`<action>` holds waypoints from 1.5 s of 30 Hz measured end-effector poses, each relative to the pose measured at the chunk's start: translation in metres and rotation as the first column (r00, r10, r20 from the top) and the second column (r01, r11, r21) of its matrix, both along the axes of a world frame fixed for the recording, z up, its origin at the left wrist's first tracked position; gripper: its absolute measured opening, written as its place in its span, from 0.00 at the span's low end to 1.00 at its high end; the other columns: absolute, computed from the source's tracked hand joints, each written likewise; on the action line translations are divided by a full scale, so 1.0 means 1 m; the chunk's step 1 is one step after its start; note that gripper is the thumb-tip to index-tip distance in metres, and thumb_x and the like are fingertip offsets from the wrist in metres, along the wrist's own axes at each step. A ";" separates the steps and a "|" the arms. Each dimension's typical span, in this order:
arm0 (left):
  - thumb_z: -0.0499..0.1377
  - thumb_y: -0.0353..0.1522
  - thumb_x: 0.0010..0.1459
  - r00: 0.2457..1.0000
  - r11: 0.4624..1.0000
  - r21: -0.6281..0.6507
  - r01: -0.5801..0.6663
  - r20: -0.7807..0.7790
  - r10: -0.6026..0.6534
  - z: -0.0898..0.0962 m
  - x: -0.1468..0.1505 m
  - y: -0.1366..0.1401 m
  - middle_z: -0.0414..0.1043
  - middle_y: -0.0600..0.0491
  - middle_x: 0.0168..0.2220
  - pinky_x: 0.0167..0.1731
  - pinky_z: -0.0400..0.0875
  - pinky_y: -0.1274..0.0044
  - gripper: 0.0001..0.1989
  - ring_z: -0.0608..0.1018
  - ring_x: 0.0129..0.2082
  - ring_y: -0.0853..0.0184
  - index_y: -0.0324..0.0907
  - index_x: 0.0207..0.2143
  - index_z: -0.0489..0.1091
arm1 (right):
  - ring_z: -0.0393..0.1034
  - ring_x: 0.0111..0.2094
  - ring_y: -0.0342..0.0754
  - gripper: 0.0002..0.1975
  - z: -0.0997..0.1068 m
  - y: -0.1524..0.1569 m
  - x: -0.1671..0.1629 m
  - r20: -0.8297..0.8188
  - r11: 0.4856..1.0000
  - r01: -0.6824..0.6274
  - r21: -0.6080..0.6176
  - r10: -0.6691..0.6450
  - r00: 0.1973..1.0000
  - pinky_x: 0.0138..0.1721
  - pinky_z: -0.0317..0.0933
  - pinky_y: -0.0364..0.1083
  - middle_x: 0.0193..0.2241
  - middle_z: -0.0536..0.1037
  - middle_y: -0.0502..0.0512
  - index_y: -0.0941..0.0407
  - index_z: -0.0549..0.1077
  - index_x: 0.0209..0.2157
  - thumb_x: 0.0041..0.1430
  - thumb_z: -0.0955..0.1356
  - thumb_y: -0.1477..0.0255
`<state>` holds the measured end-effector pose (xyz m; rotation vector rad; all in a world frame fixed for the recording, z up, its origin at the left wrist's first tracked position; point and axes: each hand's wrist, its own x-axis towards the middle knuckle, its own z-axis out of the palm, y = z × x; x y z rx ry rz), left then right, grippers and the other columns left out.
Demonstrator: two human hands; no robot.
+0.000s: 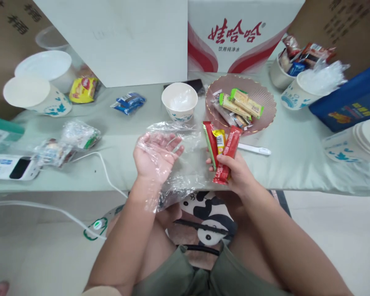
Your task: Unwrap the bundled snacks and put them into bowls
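My left hand [156, 158] is inside a clear plastic bag [188, 158], palm up, with its fingers apart and slightly curled. The thin film spreads to the right of the hand and droops over the table's front edge. In my right hand [239, 172] several wrapped snack bars are gripped together: a red one [228, 156] in front, a small yellow packet [219, 142] in the middle and a red-and-green one [210, 142] behind. Just beyond them stands a pink ribbed bowl [269, 113] holding green-and-cream wrapped bars [246, 102] and other packets. A paper cup [179, 102] stands beyond the bag.
Blue packets [129, 102], a yellow snack bag [84, 89] and paper cups [37, 96] are on the left, near clear-wrapped packets [80, 135] and a white device [12, 167]. Filled cups [302, 92] and stacked cups [354, 142] stand right. A white stick [254, 149] lies behind my right hand.
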<state>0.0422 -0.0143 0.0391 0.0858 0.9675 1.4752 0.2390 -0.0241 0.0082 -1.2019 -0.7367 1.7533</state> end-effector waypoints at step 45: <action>0.57 0.24 0.39 0.957 0.951 0.107 0.290 -0.039 -0.288 -0.019 -0.022 0.003 0.80 0.49 0.39 0.40 0.79 0.60 0.16 0.84 0.36 0.56 0.41 0.35 0.72 | 0.60 0.15 0.40 0.18 -0.020 0.014 0.020 0.463 0.906 0.067 0.419 -0.276 0.842 0.19 0.57 0.42 0.19 0.73 0.46 0.55 0.73 0.32 0.58 0.69 0.53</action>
